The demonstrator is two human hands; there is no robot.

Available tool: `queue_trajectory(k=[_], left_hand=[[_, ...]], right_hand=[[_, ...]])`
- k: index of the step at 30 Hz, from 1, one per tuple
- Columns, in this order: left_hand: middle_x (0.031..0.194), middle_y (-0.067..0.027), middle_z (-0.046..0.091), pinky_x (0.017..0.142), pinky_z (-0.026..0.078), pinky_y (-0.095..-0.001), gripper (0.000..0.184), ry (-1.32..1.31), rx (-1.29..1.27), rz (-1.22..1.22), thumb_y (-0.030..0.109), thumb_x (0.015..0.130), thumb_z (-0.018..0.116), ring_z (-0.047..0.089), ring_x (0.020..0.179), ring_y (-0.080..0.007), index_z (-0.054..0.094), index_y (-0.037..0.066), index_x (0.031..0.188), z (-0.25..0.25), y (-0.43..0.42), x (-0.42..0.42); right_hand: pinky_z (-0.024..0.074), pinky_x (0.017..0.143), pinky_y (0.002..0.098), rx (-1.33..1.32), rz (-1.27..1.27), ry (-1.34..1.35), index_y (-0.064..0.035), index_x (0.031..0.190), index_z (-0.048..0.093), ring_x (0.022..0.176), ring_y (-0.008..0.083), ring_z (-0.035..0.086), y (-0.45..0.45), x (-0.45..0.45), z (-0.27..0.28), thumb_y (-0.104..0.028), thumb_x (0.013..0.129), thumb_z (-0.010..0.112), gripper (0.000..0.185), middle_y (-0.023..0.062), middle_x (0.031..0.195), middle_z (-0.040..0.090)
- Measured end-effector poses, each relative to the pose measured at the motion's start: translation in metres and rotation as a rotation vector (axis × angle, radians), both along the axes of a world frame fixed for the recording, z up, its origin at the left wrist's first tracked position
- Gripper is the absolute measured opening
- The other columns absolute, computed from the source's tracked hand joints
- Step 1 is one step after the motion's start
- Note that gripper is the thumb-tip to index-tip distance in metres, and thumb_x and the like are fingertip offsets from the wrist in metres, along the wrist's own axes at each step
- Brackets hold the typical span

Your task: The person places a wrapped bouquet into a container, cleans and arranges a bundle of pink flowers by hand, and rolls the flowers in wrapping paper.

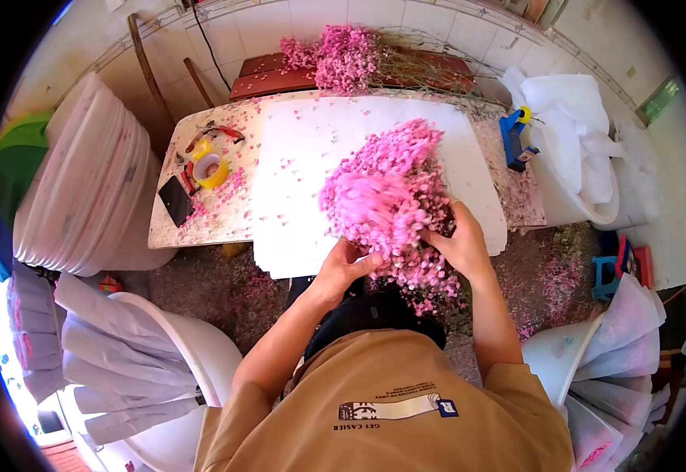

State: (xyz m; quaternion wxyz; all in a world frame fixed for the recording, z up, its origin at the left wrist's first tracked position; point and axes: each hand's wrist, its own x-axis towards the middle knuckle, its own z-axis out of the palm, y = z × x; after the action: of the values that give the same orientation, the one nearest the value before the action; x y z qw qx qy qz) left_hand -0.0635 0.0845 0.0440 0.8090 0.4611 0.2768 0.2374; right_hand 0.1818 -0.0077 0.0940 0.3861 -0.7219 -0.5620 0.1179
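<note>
A full bunch of pink baby's breath point(386, 185) is held at the near edge of a stack of white paper sheets point(295, 189). My left hand point(346, 271) grips its lower left side, thumb in front and fingertips partly hidden by blossoms. On the right side my right hand point(462, 240) is closed on the bunch, thumb and fingers pressed into the flowers. Motion smears some of the blossoms. Part of the bunch hangs down between my forearms, toward my lap.
Pliers point(221, 135), yellow tape point(210, 171) and a black phone point(175, 200) lie at left. More pink flowers point(343, 59) rest behind the table. A blue tape dispenser point(516, 140) stands at right. White bins point(193, 346) with wrapped bundles flank me; stacked tubs point(83, 181) stand left.
</note>
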Motion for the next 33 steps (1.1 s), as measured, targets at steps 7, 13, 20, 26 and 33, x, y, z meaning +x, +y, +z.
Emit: queue_trajectory(k=[7,13,20,26,33], left_hand=[[0.097,-0.0046,0.071,0.068,0.054,-0.0344,0.044,-0.033,-0.309,0.314,0.046,0.105,0.048,0.066,0.081,-0.0178,0.064,0.008,0.123,-0.020,-0.010,0.020],[0.094,-0.0033,0.067,0.063,0.050,-0.0266,0.032,-0.101,-0.253,0.248,0.011,0.098,0.060,0.062,0.078,-0.0117,0.060,0.003,0.129,-0.009,-0.011,0.000],[0.128,-0.0070,0.067,0.104,0.046,-0.0389,0.052,-0.058,-0.053,0.098,0.017,0.096,0.074,0.060,0.119,-0.0187,0.053,0.000,0.142,-0.023,0.012,0.013],[0.113,-0.0071,0.071,0.080,0.051,-0.0331,0.048,-0.117,0.074,0.081,0.026,0.094,0.077,0.065,0.094,-0.0165,0.060,0.001,0.131,0.007,0.009,0.036],[0.085,-0.0050,0.066,0.063,0.043,-0.0269,0.018,0.107,0.112,0.246,0.021,0.102,0.065,0.056,0.067,-0.0120,0.063,0.004,0.103,-0.006,0.011,0.017]], right_hand=[[0.0525,0.097,0.0369,0.263,-0.210,0.459,0.0034,0.137,0.058,0.109,0.0207,0.067,-0.018,0.027,-0.005,-0.007,0.085,0.081,0.057,0.0153,0.118,0.071],[0.0514,0.096,0.0386,0.026,-0.095,0.037,0.0050,0.128,0.061,0.112,0.0366,0.067,-0.010,0.025,-0.018,-0.019,0.086,0.081,0.053,0.0254,0.118,0.068],[0.0558,0.084,0.0359,0.402,-0.188,-0.227,0.0006,0.130,0.062,0.093,0.0278,0.070,-0.021,-0.003,0.030,-0.002,0.085,0.078,0.048,0.0146,0.102,0.070],[0.0561,0.065,0.0320,0.189,0.003,-0.134,-0.0066,0.136,0.063,0.072,0.0170,0.069,-0.029,-0.037,0.022,-0.013,0.085,0.083,0.055,0.0110,0.086,0.073],[0.0467,0.064,0.0209,0.309,-0.137,0.624,0.0010,0.125,0.064,0.073,0.0047,0.058,-0.024,0.007,-0.014,0.000,0.093,0.074,0.034,0.0005,0.087,0.067]])
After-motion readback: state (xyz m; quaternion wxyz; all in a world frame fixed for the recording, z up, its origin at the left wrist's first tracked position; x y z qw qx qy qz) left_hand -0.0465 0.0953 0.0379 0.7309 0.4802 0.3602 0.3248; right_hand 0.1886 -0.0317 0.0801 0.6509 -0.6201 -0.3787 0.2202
